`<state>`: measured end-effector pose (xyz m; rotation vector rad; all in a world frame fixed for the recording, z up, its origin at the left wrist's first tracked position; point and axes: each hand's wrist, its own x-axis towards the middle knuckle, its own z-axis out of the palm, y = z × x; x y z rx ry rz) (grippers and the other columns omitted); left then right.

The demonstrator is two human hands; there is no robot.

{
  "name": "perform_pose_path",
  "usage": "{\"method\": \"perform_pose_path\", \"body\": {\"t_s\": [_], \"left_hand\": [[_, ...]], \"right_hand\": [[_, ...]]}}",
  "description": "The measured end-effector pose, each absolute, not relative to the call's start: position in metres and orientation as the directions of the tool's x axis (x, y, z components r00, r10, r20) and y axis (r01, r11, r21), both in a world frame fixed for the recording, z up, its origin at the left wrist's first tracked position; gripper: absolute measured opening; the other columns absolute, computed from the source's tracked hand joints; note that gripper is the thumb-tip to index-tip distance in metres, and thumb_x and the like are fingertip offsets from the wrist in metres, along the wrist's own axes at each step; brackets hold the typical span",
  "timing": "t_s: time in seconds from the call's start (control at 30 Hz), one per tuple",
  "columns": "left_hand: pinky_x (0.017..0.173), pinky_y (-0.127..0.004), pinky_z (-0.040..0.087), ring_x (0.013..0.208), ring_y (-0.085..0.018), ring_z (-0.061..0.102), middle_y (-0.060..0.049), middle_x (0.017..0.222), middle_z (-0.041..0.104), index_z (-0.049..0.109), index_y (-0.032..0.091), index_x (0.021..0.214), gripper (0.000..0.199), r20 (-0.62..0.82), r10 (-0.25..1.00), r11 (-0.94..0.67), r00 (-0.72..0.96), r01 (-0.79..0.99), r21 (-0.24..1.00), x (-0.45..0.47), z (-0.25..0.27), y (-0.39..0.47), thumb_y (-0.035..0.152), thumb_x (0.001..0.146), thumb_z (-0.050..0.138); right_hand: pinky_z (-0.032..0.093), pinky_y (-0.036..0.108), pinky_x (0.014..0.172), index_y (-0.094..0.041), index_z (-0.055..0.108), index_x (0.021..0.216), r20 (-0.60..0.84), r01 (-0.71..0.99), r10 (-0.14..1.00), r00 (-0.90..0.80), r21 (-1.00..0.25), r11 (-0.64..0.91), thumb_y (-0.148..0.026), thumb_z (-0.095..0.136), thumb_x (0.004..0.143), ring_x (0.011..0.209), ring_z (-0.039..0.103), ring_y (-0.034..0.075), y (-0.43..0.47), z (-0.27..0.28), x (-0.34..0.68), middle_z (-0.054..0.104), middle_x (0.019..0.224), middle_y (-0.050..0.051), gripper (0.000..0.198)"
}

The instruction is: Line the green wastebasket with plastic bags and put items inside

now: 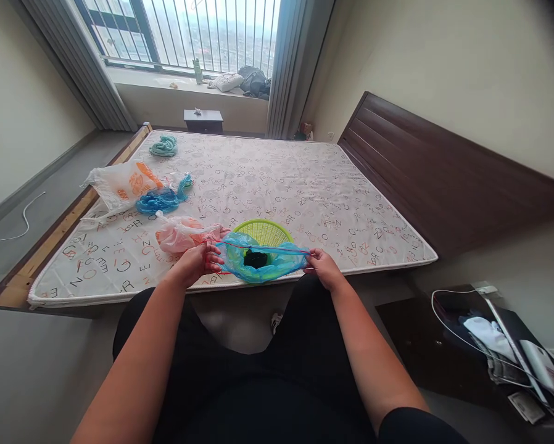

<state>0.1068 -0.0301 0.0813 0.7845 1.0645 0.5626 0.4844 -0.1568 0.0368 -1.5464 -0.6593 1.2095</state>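
A thin blue plastic bag (284, 264) with a red drawstring is stretched between my two hands, its mouth facing up. Inside it lies a black item (255, 259) whose kind I cannot make out. My left hand (194, 264) grips the bag's left edge and the red string with bent fingers. On the opposite side, my right hand (323, 267) pinches the other edge. Directly behind the bag, and partly covered by it, is a yellow-green mesh basket (265, 231). A pinkish plastic bag (182, 234) lies just beyond my left hand.
The bare mattress (258, 172) has a dark wooden headboard (443, 160) at right. On its left lie a white bag with orange print (124, 184), a crumpled blue bag (159, 200) and a teal bundle (164, 146). A cluttered dark nightstand (411, 333) stands at lower right.
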Motion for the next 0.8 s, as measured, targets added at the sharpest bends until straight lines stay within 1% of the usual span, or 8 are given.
{"method": "perform_pose_path", "body": {"t_s": [0.13, 0.27, 0.4, 0.47, 0.6, 0.67, 0.73, 0.8], "left_hand": [[0.062, -0.034, 0.059, 0.037, -0.008, 0.043, -0.001, 0.056, 0.058, 0.059, 0.014, 0.085, 0.027, -0.534, 0.736, 0.629, 0.415, -0.129, 0.767, 0.106, 0.087, -0.030, 0.028, 0.098, 0.041], [0.052, -0.025, 0.052, 0.034, -0.005, 0.028, 0.006, 0.045, 0.038, 0.054, 0.016, 0.076, 0.029, -0.512, 0.733, 0.633, 0.448, -0.175, 0.754, 0.109, 0.091, -0.030, 0.030, 0.099, 0.041], [0.051, -0.021, 0.048, 0.039, -0.006, 0.030, 0.007, 0.048, 0.035, 0.051, 0.017, 0.072, 0.026, -0.444, 0.717, 0.615, 0.537, -0.187, 0.766, 0.114, 0.101, -0.028, 0.028, 0.095, 0.050], [0.051, -0.021, 0.047, 0.039, -0.006, 0.030, 0.007, 0.051, 0.036, 0.049, 0.017, 0.071, 0.026, -0.426, 0.710, 0.616, 0.560, -0.202, 0.761, 0.117, 0.107, -0.027, 0.028, 0.095, 0.052], [0.047, -0.019, 0.043, 0.040, -0.006, 0.032, 0.006, 0.053, 0.038, 0.047, 0.017, 0.072, 0.032, -0.418, 0.707, 0.618, 0.570, -0.209, 0.758, 0.121, 0.107, -0.026, 0.036, 0.097, 0.052], [0.046, -0.020, 0.042, 0.041, -0.007, 0.036, 0.005, 0.054, 0.041, 0.049, 0.017, 0.073, 0.034, -0.416, 0.695, 0.615, 0.586, -0.186, 0.766, 0.121, 0.103, -0.027, 0.042, 0.097, 0.052], [0.045, -0.020, 0.041, 0.042, -0.008, 0.039, 0.004, 0.054, 0.043, 0.049, 0.017, 0.073, 0.035, -0.417, 0.673, 0.626, 0.611, -0.169, 0.762, 0.117, 0.101, -0.030, 0.043, 0.097, 0.054], [0.044, -0.020, 0.041, 0.042, -0.008, 0.039, 0.004, 0.053, 0.042, 0.046, 0.017, 0.070, 0.037, -0.395, 0.660, 0.644, 0.639, -0.210, 0.736, 0.110, 0.103, -0.031, 0.041, 0.097, 0.055]], "right_hand": [[0.055, 0.024, 0.058, -0.020, 0.056, 0.094, -0.343, -0.244, 0.846, 0.409, -0.934, -0.260, -0.034, 0.084, 0.067, 0.059, 0.061, 0.011, -0.157, 0.046, 0.492, 0.066, 0.071, -0.003, 0.041], [0.052, 0.023, 0.060, -0.020, 0.056, 0.097, -0.307, -0.283, 0.866, 0.395, -0.937, -0.203, -0.034, 0.085, 0.062, 0.060, 0.061, 0.010, -0.157, 0.067, 0.493, 0.066, 0.070, -0.003, 0.048], [0.052, 0.023, 0.063, -0.019, 0.057, 0.108, -0.227, -0.235, 0.900, 0.371, -0.961, -0.146, -0.033, 0.083, 0.064, 0.058, 0.057, 0.009, -0.151, 0.100, 0.489, 0.062, 0.065, -0.006, 0.053], [0.051, 0.024, 0.059, -0.020, 0.056, 0.113, -0.195, -0.186, 0.921, 0.337, -0.973, -0.138, -0.035, 0.080, 0.069, 0.055, 0.053, 0.009, -0.147, 0.116, 0.486, 0.056, 0.060, -0.008, 0.053], [0.039, 0.022, 0.044, -0.020, 0.055, 0.112, -0.155, -0.047, 0.958, 0.243, -0.988, -0.148, -0.042, 0.072, 0.078, 0.043, 0.037, 0.008, -0.141, 0.136, 0.480, 0.041, 0.052, -0.012, 0.044], [0.032, 0.021, 0.040, -0.019, 0.056, 0.110, -0.194, 0.007, 0.968, 0.160, -0.980, -0.198, -0.043, 0.072, 0.080, 0.042, 0.031, 0.007, -0.144, 0.141, 0.477, 0.038, 0.052, -0.012, 0.042], [0.029, 0.020, 0.041, -0.019, 0.057, 0.113, -0.246, -0.020, 0.968, 0.049, -0.969, -0.246, -0.043, 0.073, 0.081, 0.044, 0.030, 0.006, -0.151, 0.145, 0.475, 0.036, 0.053, -0.012, 0.042], [0.029, 0.019, 0.043, -0.021, 0.059, 0.114, -0.240, -0.131, 0.970, -0.029, -0.961, -0.242, -0.040, 0.074, 0.082, 0.046, 0.029, 0.006, -0.158, 0.149, 0.475, 0.034, 0.055, -0.011, 0.040]]}}
